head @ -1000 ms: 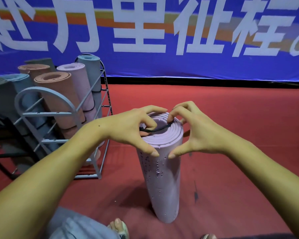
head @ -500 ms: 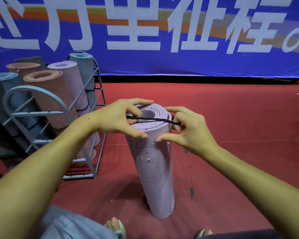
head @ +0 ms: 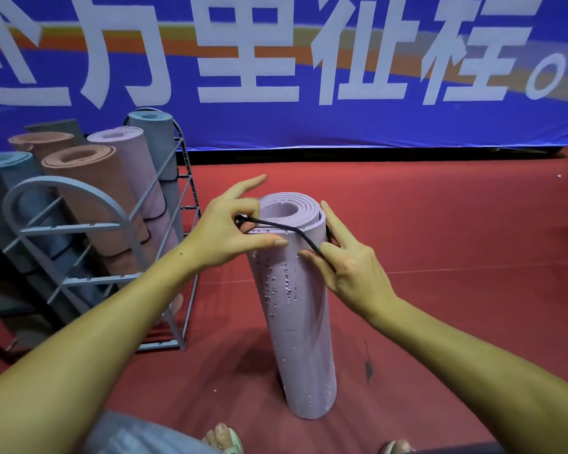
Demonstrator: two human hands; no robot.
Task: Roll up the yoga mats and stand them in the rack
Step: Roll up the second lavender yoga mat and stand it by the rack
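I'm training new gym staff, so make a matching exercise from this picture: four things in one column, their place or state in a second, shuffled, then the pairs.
Things
1. lilac mat
2. black band
3. orange mat
4. grey rack

Place or state
A. leaning in the rack
B. stretched between the left hand and right hand
C. standing on the red floor, outside the rack
D. left of the hands, holding rolled mats

Pairs: 1-C, 2-B, 3-A, 4-D
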